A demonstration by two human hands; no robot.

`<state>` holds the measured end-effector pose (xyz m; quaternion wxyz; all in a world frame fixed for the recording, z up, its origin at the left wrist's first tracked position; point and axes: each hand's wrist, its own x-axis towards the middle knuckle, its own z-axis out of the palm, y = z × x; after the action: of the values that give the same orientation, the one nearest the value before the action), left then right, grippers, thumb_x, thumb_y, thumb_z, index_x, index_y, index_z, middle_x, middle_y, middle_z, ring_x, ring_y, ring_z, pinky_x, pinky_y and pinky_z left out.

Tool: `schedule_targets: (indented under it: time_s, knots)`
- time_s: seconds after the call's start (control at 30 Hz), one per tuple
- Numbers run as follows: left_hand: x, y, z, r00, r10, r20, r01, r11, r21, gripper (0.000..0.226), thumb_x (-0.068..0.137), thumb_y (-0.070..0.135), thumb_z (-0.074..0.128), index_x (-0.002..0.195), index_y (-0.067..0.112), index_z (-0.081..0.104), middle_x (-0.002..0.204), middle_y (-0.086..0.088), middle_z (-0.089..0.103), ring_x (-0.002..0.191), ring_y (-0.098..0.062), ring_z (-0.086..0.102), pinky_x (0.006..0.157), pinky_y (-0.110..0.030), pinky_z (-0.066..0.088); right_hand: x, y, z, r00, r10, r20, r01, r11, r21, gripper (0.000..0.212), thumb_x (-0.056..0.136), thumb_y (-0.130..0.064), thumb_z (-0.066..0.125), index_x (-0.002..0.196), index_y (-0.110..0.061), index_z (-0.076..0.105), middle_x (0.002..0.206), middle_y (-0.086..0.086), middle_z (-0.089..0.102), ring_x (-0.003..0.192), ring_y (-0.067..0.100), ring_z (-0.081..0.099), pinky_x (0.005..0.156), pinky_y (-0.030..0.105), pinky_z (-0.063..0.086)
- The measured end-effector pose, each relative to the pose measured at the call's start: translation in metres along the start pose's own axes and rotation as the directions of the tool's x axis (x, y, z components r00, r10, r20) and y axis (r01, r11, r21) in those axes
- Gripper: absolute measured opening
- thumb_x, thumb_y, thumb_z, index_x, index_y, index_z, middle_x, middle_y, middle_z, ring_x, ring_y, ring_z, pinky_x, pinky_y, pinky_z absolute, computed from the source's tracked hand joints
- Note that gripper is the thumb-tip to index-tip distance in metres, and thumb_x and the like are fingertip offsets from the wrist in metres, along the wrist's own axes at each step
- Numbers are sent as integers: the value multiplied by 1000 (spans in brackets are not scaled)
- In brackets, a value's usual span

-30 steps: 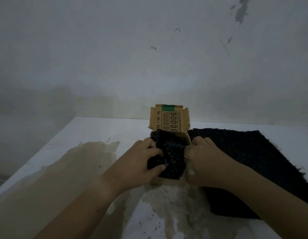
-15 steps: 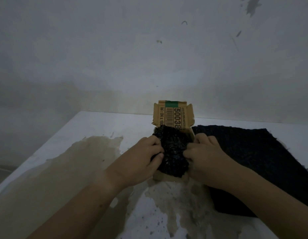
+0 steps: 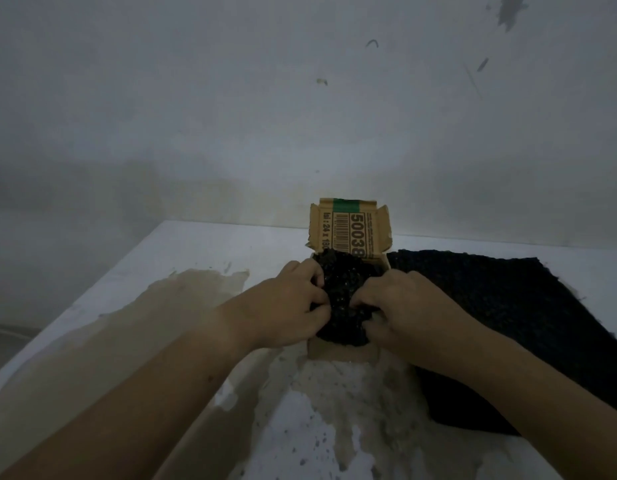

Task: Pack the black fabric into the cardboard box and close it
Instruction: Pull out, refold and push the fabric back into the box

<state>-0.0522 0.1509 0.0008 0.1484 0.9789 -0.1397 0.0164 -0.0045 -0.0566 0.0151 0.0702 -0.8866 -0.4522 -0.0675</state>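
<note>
packing | our left hand (image 3: pixel 293 306) and right hand (image 3: pixel 400 306) grip the black fabric (image 3: pixel 341 299), now lower in the cardboard box (image 3: pixel 341 353) | flap (image 3: pixel 348 230) open

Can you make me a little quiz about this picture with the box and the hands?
1. True or false: the lid of the cardboard box stands open.
2. What lies flat on the table to the right of the box? A) a dark mat B) a red towel C) a spoon
3. Fill the gap: the left hand and the right hand both grip the black fabric bunched in the ____.
Key: 1 true. 2 A. 3 box.
</note>
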Motion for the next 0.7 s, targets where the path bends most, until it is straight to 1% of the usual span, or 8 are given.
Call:
schedule_targets:
  time_s: [0.07, 0.17, 0.23, 0.33, 0.43, 0.53, 0.63, 0.7]
  knots:
    - [-8, -2, 5, 995, 57, -80, -60, 998, -29, 25, 92, 32, 53, 101, 18, 72, 118, 8, 39, 113, -8, 37, 94, -29, 43, 0, -1, 2, 999, 11, 51, -10, 1000, -16, 28, 88, -30, 49, 112, -29, 64, 109, -8, 54, 102, 18, 50, 80, 34, 39]
    - [-20, -8, 14, 966, 73, -247, -112, 982, -149, 24, 89, 27, 63, 112, 23, 62, 125, 14, 43, 111, 0, 46, 85, -15, 45, 2, -7, 12, 993, 36, 109, -26, 995, -96, 33, 88, -30, 48, 117, -26, 64, 107, -4, 39, 103, 19, 39, 78, 33, 29]
    - [-26, -10, 15, 950, 23, -313, -93, 972, -214, 19, 92, 26, 63, 111, 27, 59, 124, 17, 44, 108, -2, 52, 75, -20, 51, 5, -11, 17, 994, 43, 104, -30, 992, -124, 35, 86, -34, 50, 118, -24, 62, 105, -2, 35, 102, 20, 36, 77, 32, 26]
    - [-24, -12, 16, 958, 1, -287, -50, 985, -163, 19, 99, 30, 53, 111, 25, 67, 128, 15, 43, 101, -1, 56, 77, -15, 48, 1, -6, 19, 996, -3, 93, 10, 997, -75, 35, 85, -34, 53, 116, -21, 63, 111, -1, 43, 101, 17, 39, 80, 31, 34]
    - [-15, -8, 18, 970, 11, -243, -41, 993, -115, 24, 101, 26, 49, 107, 17, 71, 127, 8, 42, 94, 0, 50, 76, -4, 34, -13, 4, 17, 999, 7, -37, 1, 977, 212, 32, 81, -33, 58, 111, -21, 65, 111, -8, 55, 100, 7, 50, 81, 21, 44]
    - [-7, -3, 17, 976, -33, -217, -5, 985, -170, 25, 100, 22, 50, 97, 12, 72, 118, 6, 43, 90, 0, 47, 77, -7, 31, -19, 6, 15, 990, 103, -98, -45, 882, 470, 38, 77, -38, 64, 113, -32, 54, 105, -22, 57, 91, -9, 58, 77, 13, 47]
    - [-2, -2, 13, 972, -80, -219, 33, 978, -207, 16, 96, 21, 55, 105, 19, 67, 114, 8, 44, 92, -1, 50, 80, -9, 35, -13, 8, 19, 994, 63, -92, -23, 923, 383, 45, 78, -26, 71, 120, -33, 57, 111, -16, 58, 99, -2, 55, 87, 24, 49]
    - [-2, -4, 13, 966, -92, -243, 40, 977, -210, 25, 93, 24, 58, 118, 22, 56, 119, 9, 43, 103, -6, 49, 86, -15, 40, -9, 9, 21, 996, 59, -69, -33, 944, 328, 46, 78, -27, 71, 121, -32, 58, 112, -9, 55, 102, 8, 53, 88, 34, 49]
